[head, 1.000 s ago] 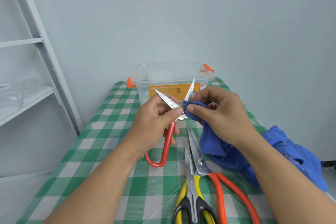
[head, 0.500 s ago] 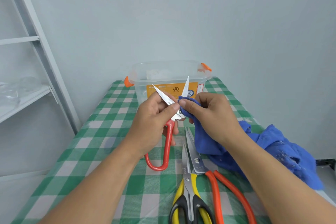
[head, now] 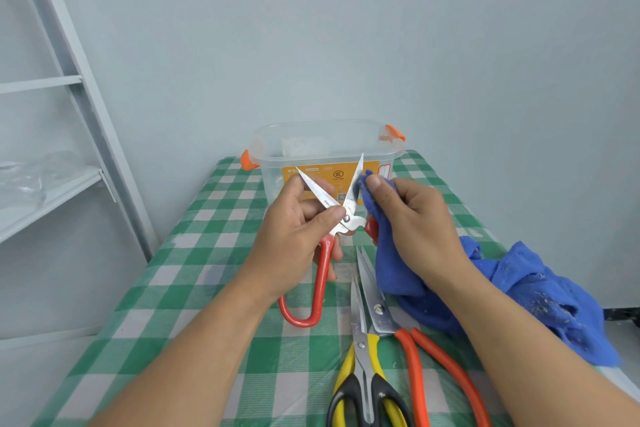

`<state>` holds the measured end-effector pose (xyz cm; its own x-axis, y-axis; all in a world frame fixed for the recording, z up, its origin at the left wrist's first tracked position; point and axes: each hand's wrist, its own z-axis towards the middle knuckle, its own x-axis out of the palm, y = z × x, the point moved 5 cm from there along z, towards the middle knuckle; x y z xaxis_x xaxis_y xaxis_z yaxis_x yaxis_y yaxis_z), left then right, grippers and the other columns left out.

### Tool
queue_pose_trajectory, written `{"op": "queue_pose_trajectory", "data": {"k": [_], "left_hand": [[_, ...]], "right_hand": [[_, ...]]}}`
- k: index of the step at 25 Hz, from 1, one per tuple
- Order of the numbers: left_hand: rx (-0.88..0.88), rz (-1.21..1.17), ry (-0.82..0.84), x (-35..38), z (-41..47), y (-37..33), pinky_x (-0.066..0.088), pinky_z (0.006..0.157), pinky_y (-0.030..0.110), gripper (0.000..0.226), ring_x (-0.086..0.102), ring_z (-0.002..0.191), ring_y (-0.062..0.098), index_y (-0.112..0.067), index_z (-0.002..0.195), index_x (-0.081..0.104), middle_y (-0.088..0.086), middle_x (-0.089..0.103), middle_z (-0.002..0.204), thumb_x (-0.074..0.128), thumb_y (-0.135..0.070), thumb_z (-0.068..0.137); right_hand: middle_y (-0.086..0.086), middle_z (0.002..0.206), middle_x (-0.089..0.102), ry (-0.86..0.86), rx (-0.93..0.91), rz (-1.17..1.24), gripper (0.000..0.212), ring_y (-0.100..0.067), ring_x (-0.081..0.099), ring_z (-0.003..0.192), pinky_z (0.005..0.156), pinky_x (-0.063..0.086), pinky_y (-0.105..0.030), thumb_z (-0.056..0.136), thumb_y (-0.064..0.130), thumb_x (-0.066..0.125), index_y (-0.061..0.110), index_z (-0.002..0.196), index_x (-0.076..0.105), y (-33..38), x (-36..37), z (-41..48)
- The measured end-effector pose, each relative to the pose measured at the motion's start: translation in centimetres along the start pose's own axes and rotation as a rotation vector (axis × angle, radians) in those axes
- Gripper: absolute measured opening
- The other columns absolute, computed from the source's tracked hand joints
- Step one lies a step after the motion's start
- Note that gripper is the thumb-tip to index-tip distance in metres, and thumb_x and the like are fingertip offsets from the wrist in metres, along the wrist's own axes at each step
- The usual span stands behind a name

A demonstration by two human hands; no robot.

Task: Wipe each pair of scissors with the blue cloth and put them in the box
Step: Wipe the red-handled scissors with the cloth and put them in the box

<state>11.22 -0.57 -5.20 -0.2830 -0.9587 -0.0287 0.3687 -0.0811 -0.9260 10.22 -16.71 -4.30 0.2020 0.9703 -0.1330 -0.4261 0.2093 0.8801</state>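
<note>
Before the box (head: 277, 158), the left hand (head: 294, 236) clasps the red scissors (head: 323, 270) splayed, baring a blade; the right hand (head: 419, 222) pinches the blue cloth (head: 398, 274) around it.

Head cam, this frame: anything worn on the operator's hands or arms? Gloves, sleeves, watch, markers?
Nothing worn that shows. The left hand and right hand are bare: no gloves, no rings visible. The left forearm and right forearm are bare down to the frame edge, with no sleeves, watch, bands or tracking markers in view. The visible thumbnails are short and unpainted.
</note>
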Motion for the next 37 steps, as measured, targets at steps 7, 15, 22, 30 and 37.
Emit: {"op": "queue_pose_trajectory", "data": {"k": [7, 15, 22, 30, 37], "left_hand": [[-0.071, 0.011, 0.05, -0.1, 0.3, 0.4, 0.056, 0.047, 0.036, 0.016, 0.06, 0.058, 0.018, -0.012, 0.109, 0.054, 0.002, 0.068, 0.077, 0.06, -0.005, 0.096], [-0.116, 0.115, 0.062, -0.2, 0.4, 0.7, 0.052, 0.045, 0.032, 0.03, 0.06, 0.057, 0.017, -0.015, 0.104, 0.051, 0.013, 0.073, 0.087, 0.07, 0.002, 0.089], [-0.14, 0.173, 0.088, 0.0, 0.2, 0.3, 0.053, 0.047, 0.033, 0.03, 0.061, 0.056, 0.016, -0.015, 0.103, 0.05, 0.007, 0.074, 0.082, 0.07, 0.001, 0.088], [-0.158, 0.128, 0.086, -0.7, 0.0, -0.1, 0.053, 0.046, 0.032, 0.03, 0.063, 0.059, 0.016, -0.011, 0.106, 0.051, 0.005, 0.077, 0.08, 0.07, 0.005, 0.087], [-0.174, 0.184, 0.106, -0.5, 0.0, 0.3, 0.055, 0.051, 0.034, 0.03, 0.064, 0.061, 0.015, -0.009, 0.112, 0.052, 0.005, 0.077, 0.085, 0.068, 0.003, 0.09]], "right_hand": [[-0.025, 0.072, 0.051, 0.096, -0.054, -0.004, 0.038, -0.024, 0.046, 0.064, 0.063, 0.043, -0.033, 0.097, 0.024, 0.067, -0.007, 0.081, 0.052, -0.8, -0.5, 0.4], [-0.003, 0.055, 0.045, 0.114, 0.019, -0.15, 0.036, -0.012, 0.036, 0.053, 0.049, 0.029, -0.02, 0.085, 0.023, 0.079, 0.004, 0.067, 0.055, -1.2, -0.4, 0.6], [0.001, 0.059, 0.046, 0.039, 0.001, -0.205, 0.045, -0.014, 0.038, 0.056, 0.058, 0.032, -0.031, 0.08, 0.042, 0.081, 0.006, 0.071, 0.056, -1.7, -0.1, 0.6], [-0.001, 0.063, 0.07, 0.076, 0.044, -0.121, 0.015, -0.006, 0.057, 0.053, 0.053, 0.044, -0.017, 0.083, 0.014, 0.081, 0.005, 0.082, 0.069, -1.0, -0.6, 0.5], [0.01, 0.054, 0.042, 0.028, 0.01, -0.233, 0.044, -0.01, 0.037, 0.054, 0.055, 0.032, -0.028, 0.08, 0.043, 0.082, 0.01, 0.065, 0.056, -1.5, 0.2, 0.5]]}}
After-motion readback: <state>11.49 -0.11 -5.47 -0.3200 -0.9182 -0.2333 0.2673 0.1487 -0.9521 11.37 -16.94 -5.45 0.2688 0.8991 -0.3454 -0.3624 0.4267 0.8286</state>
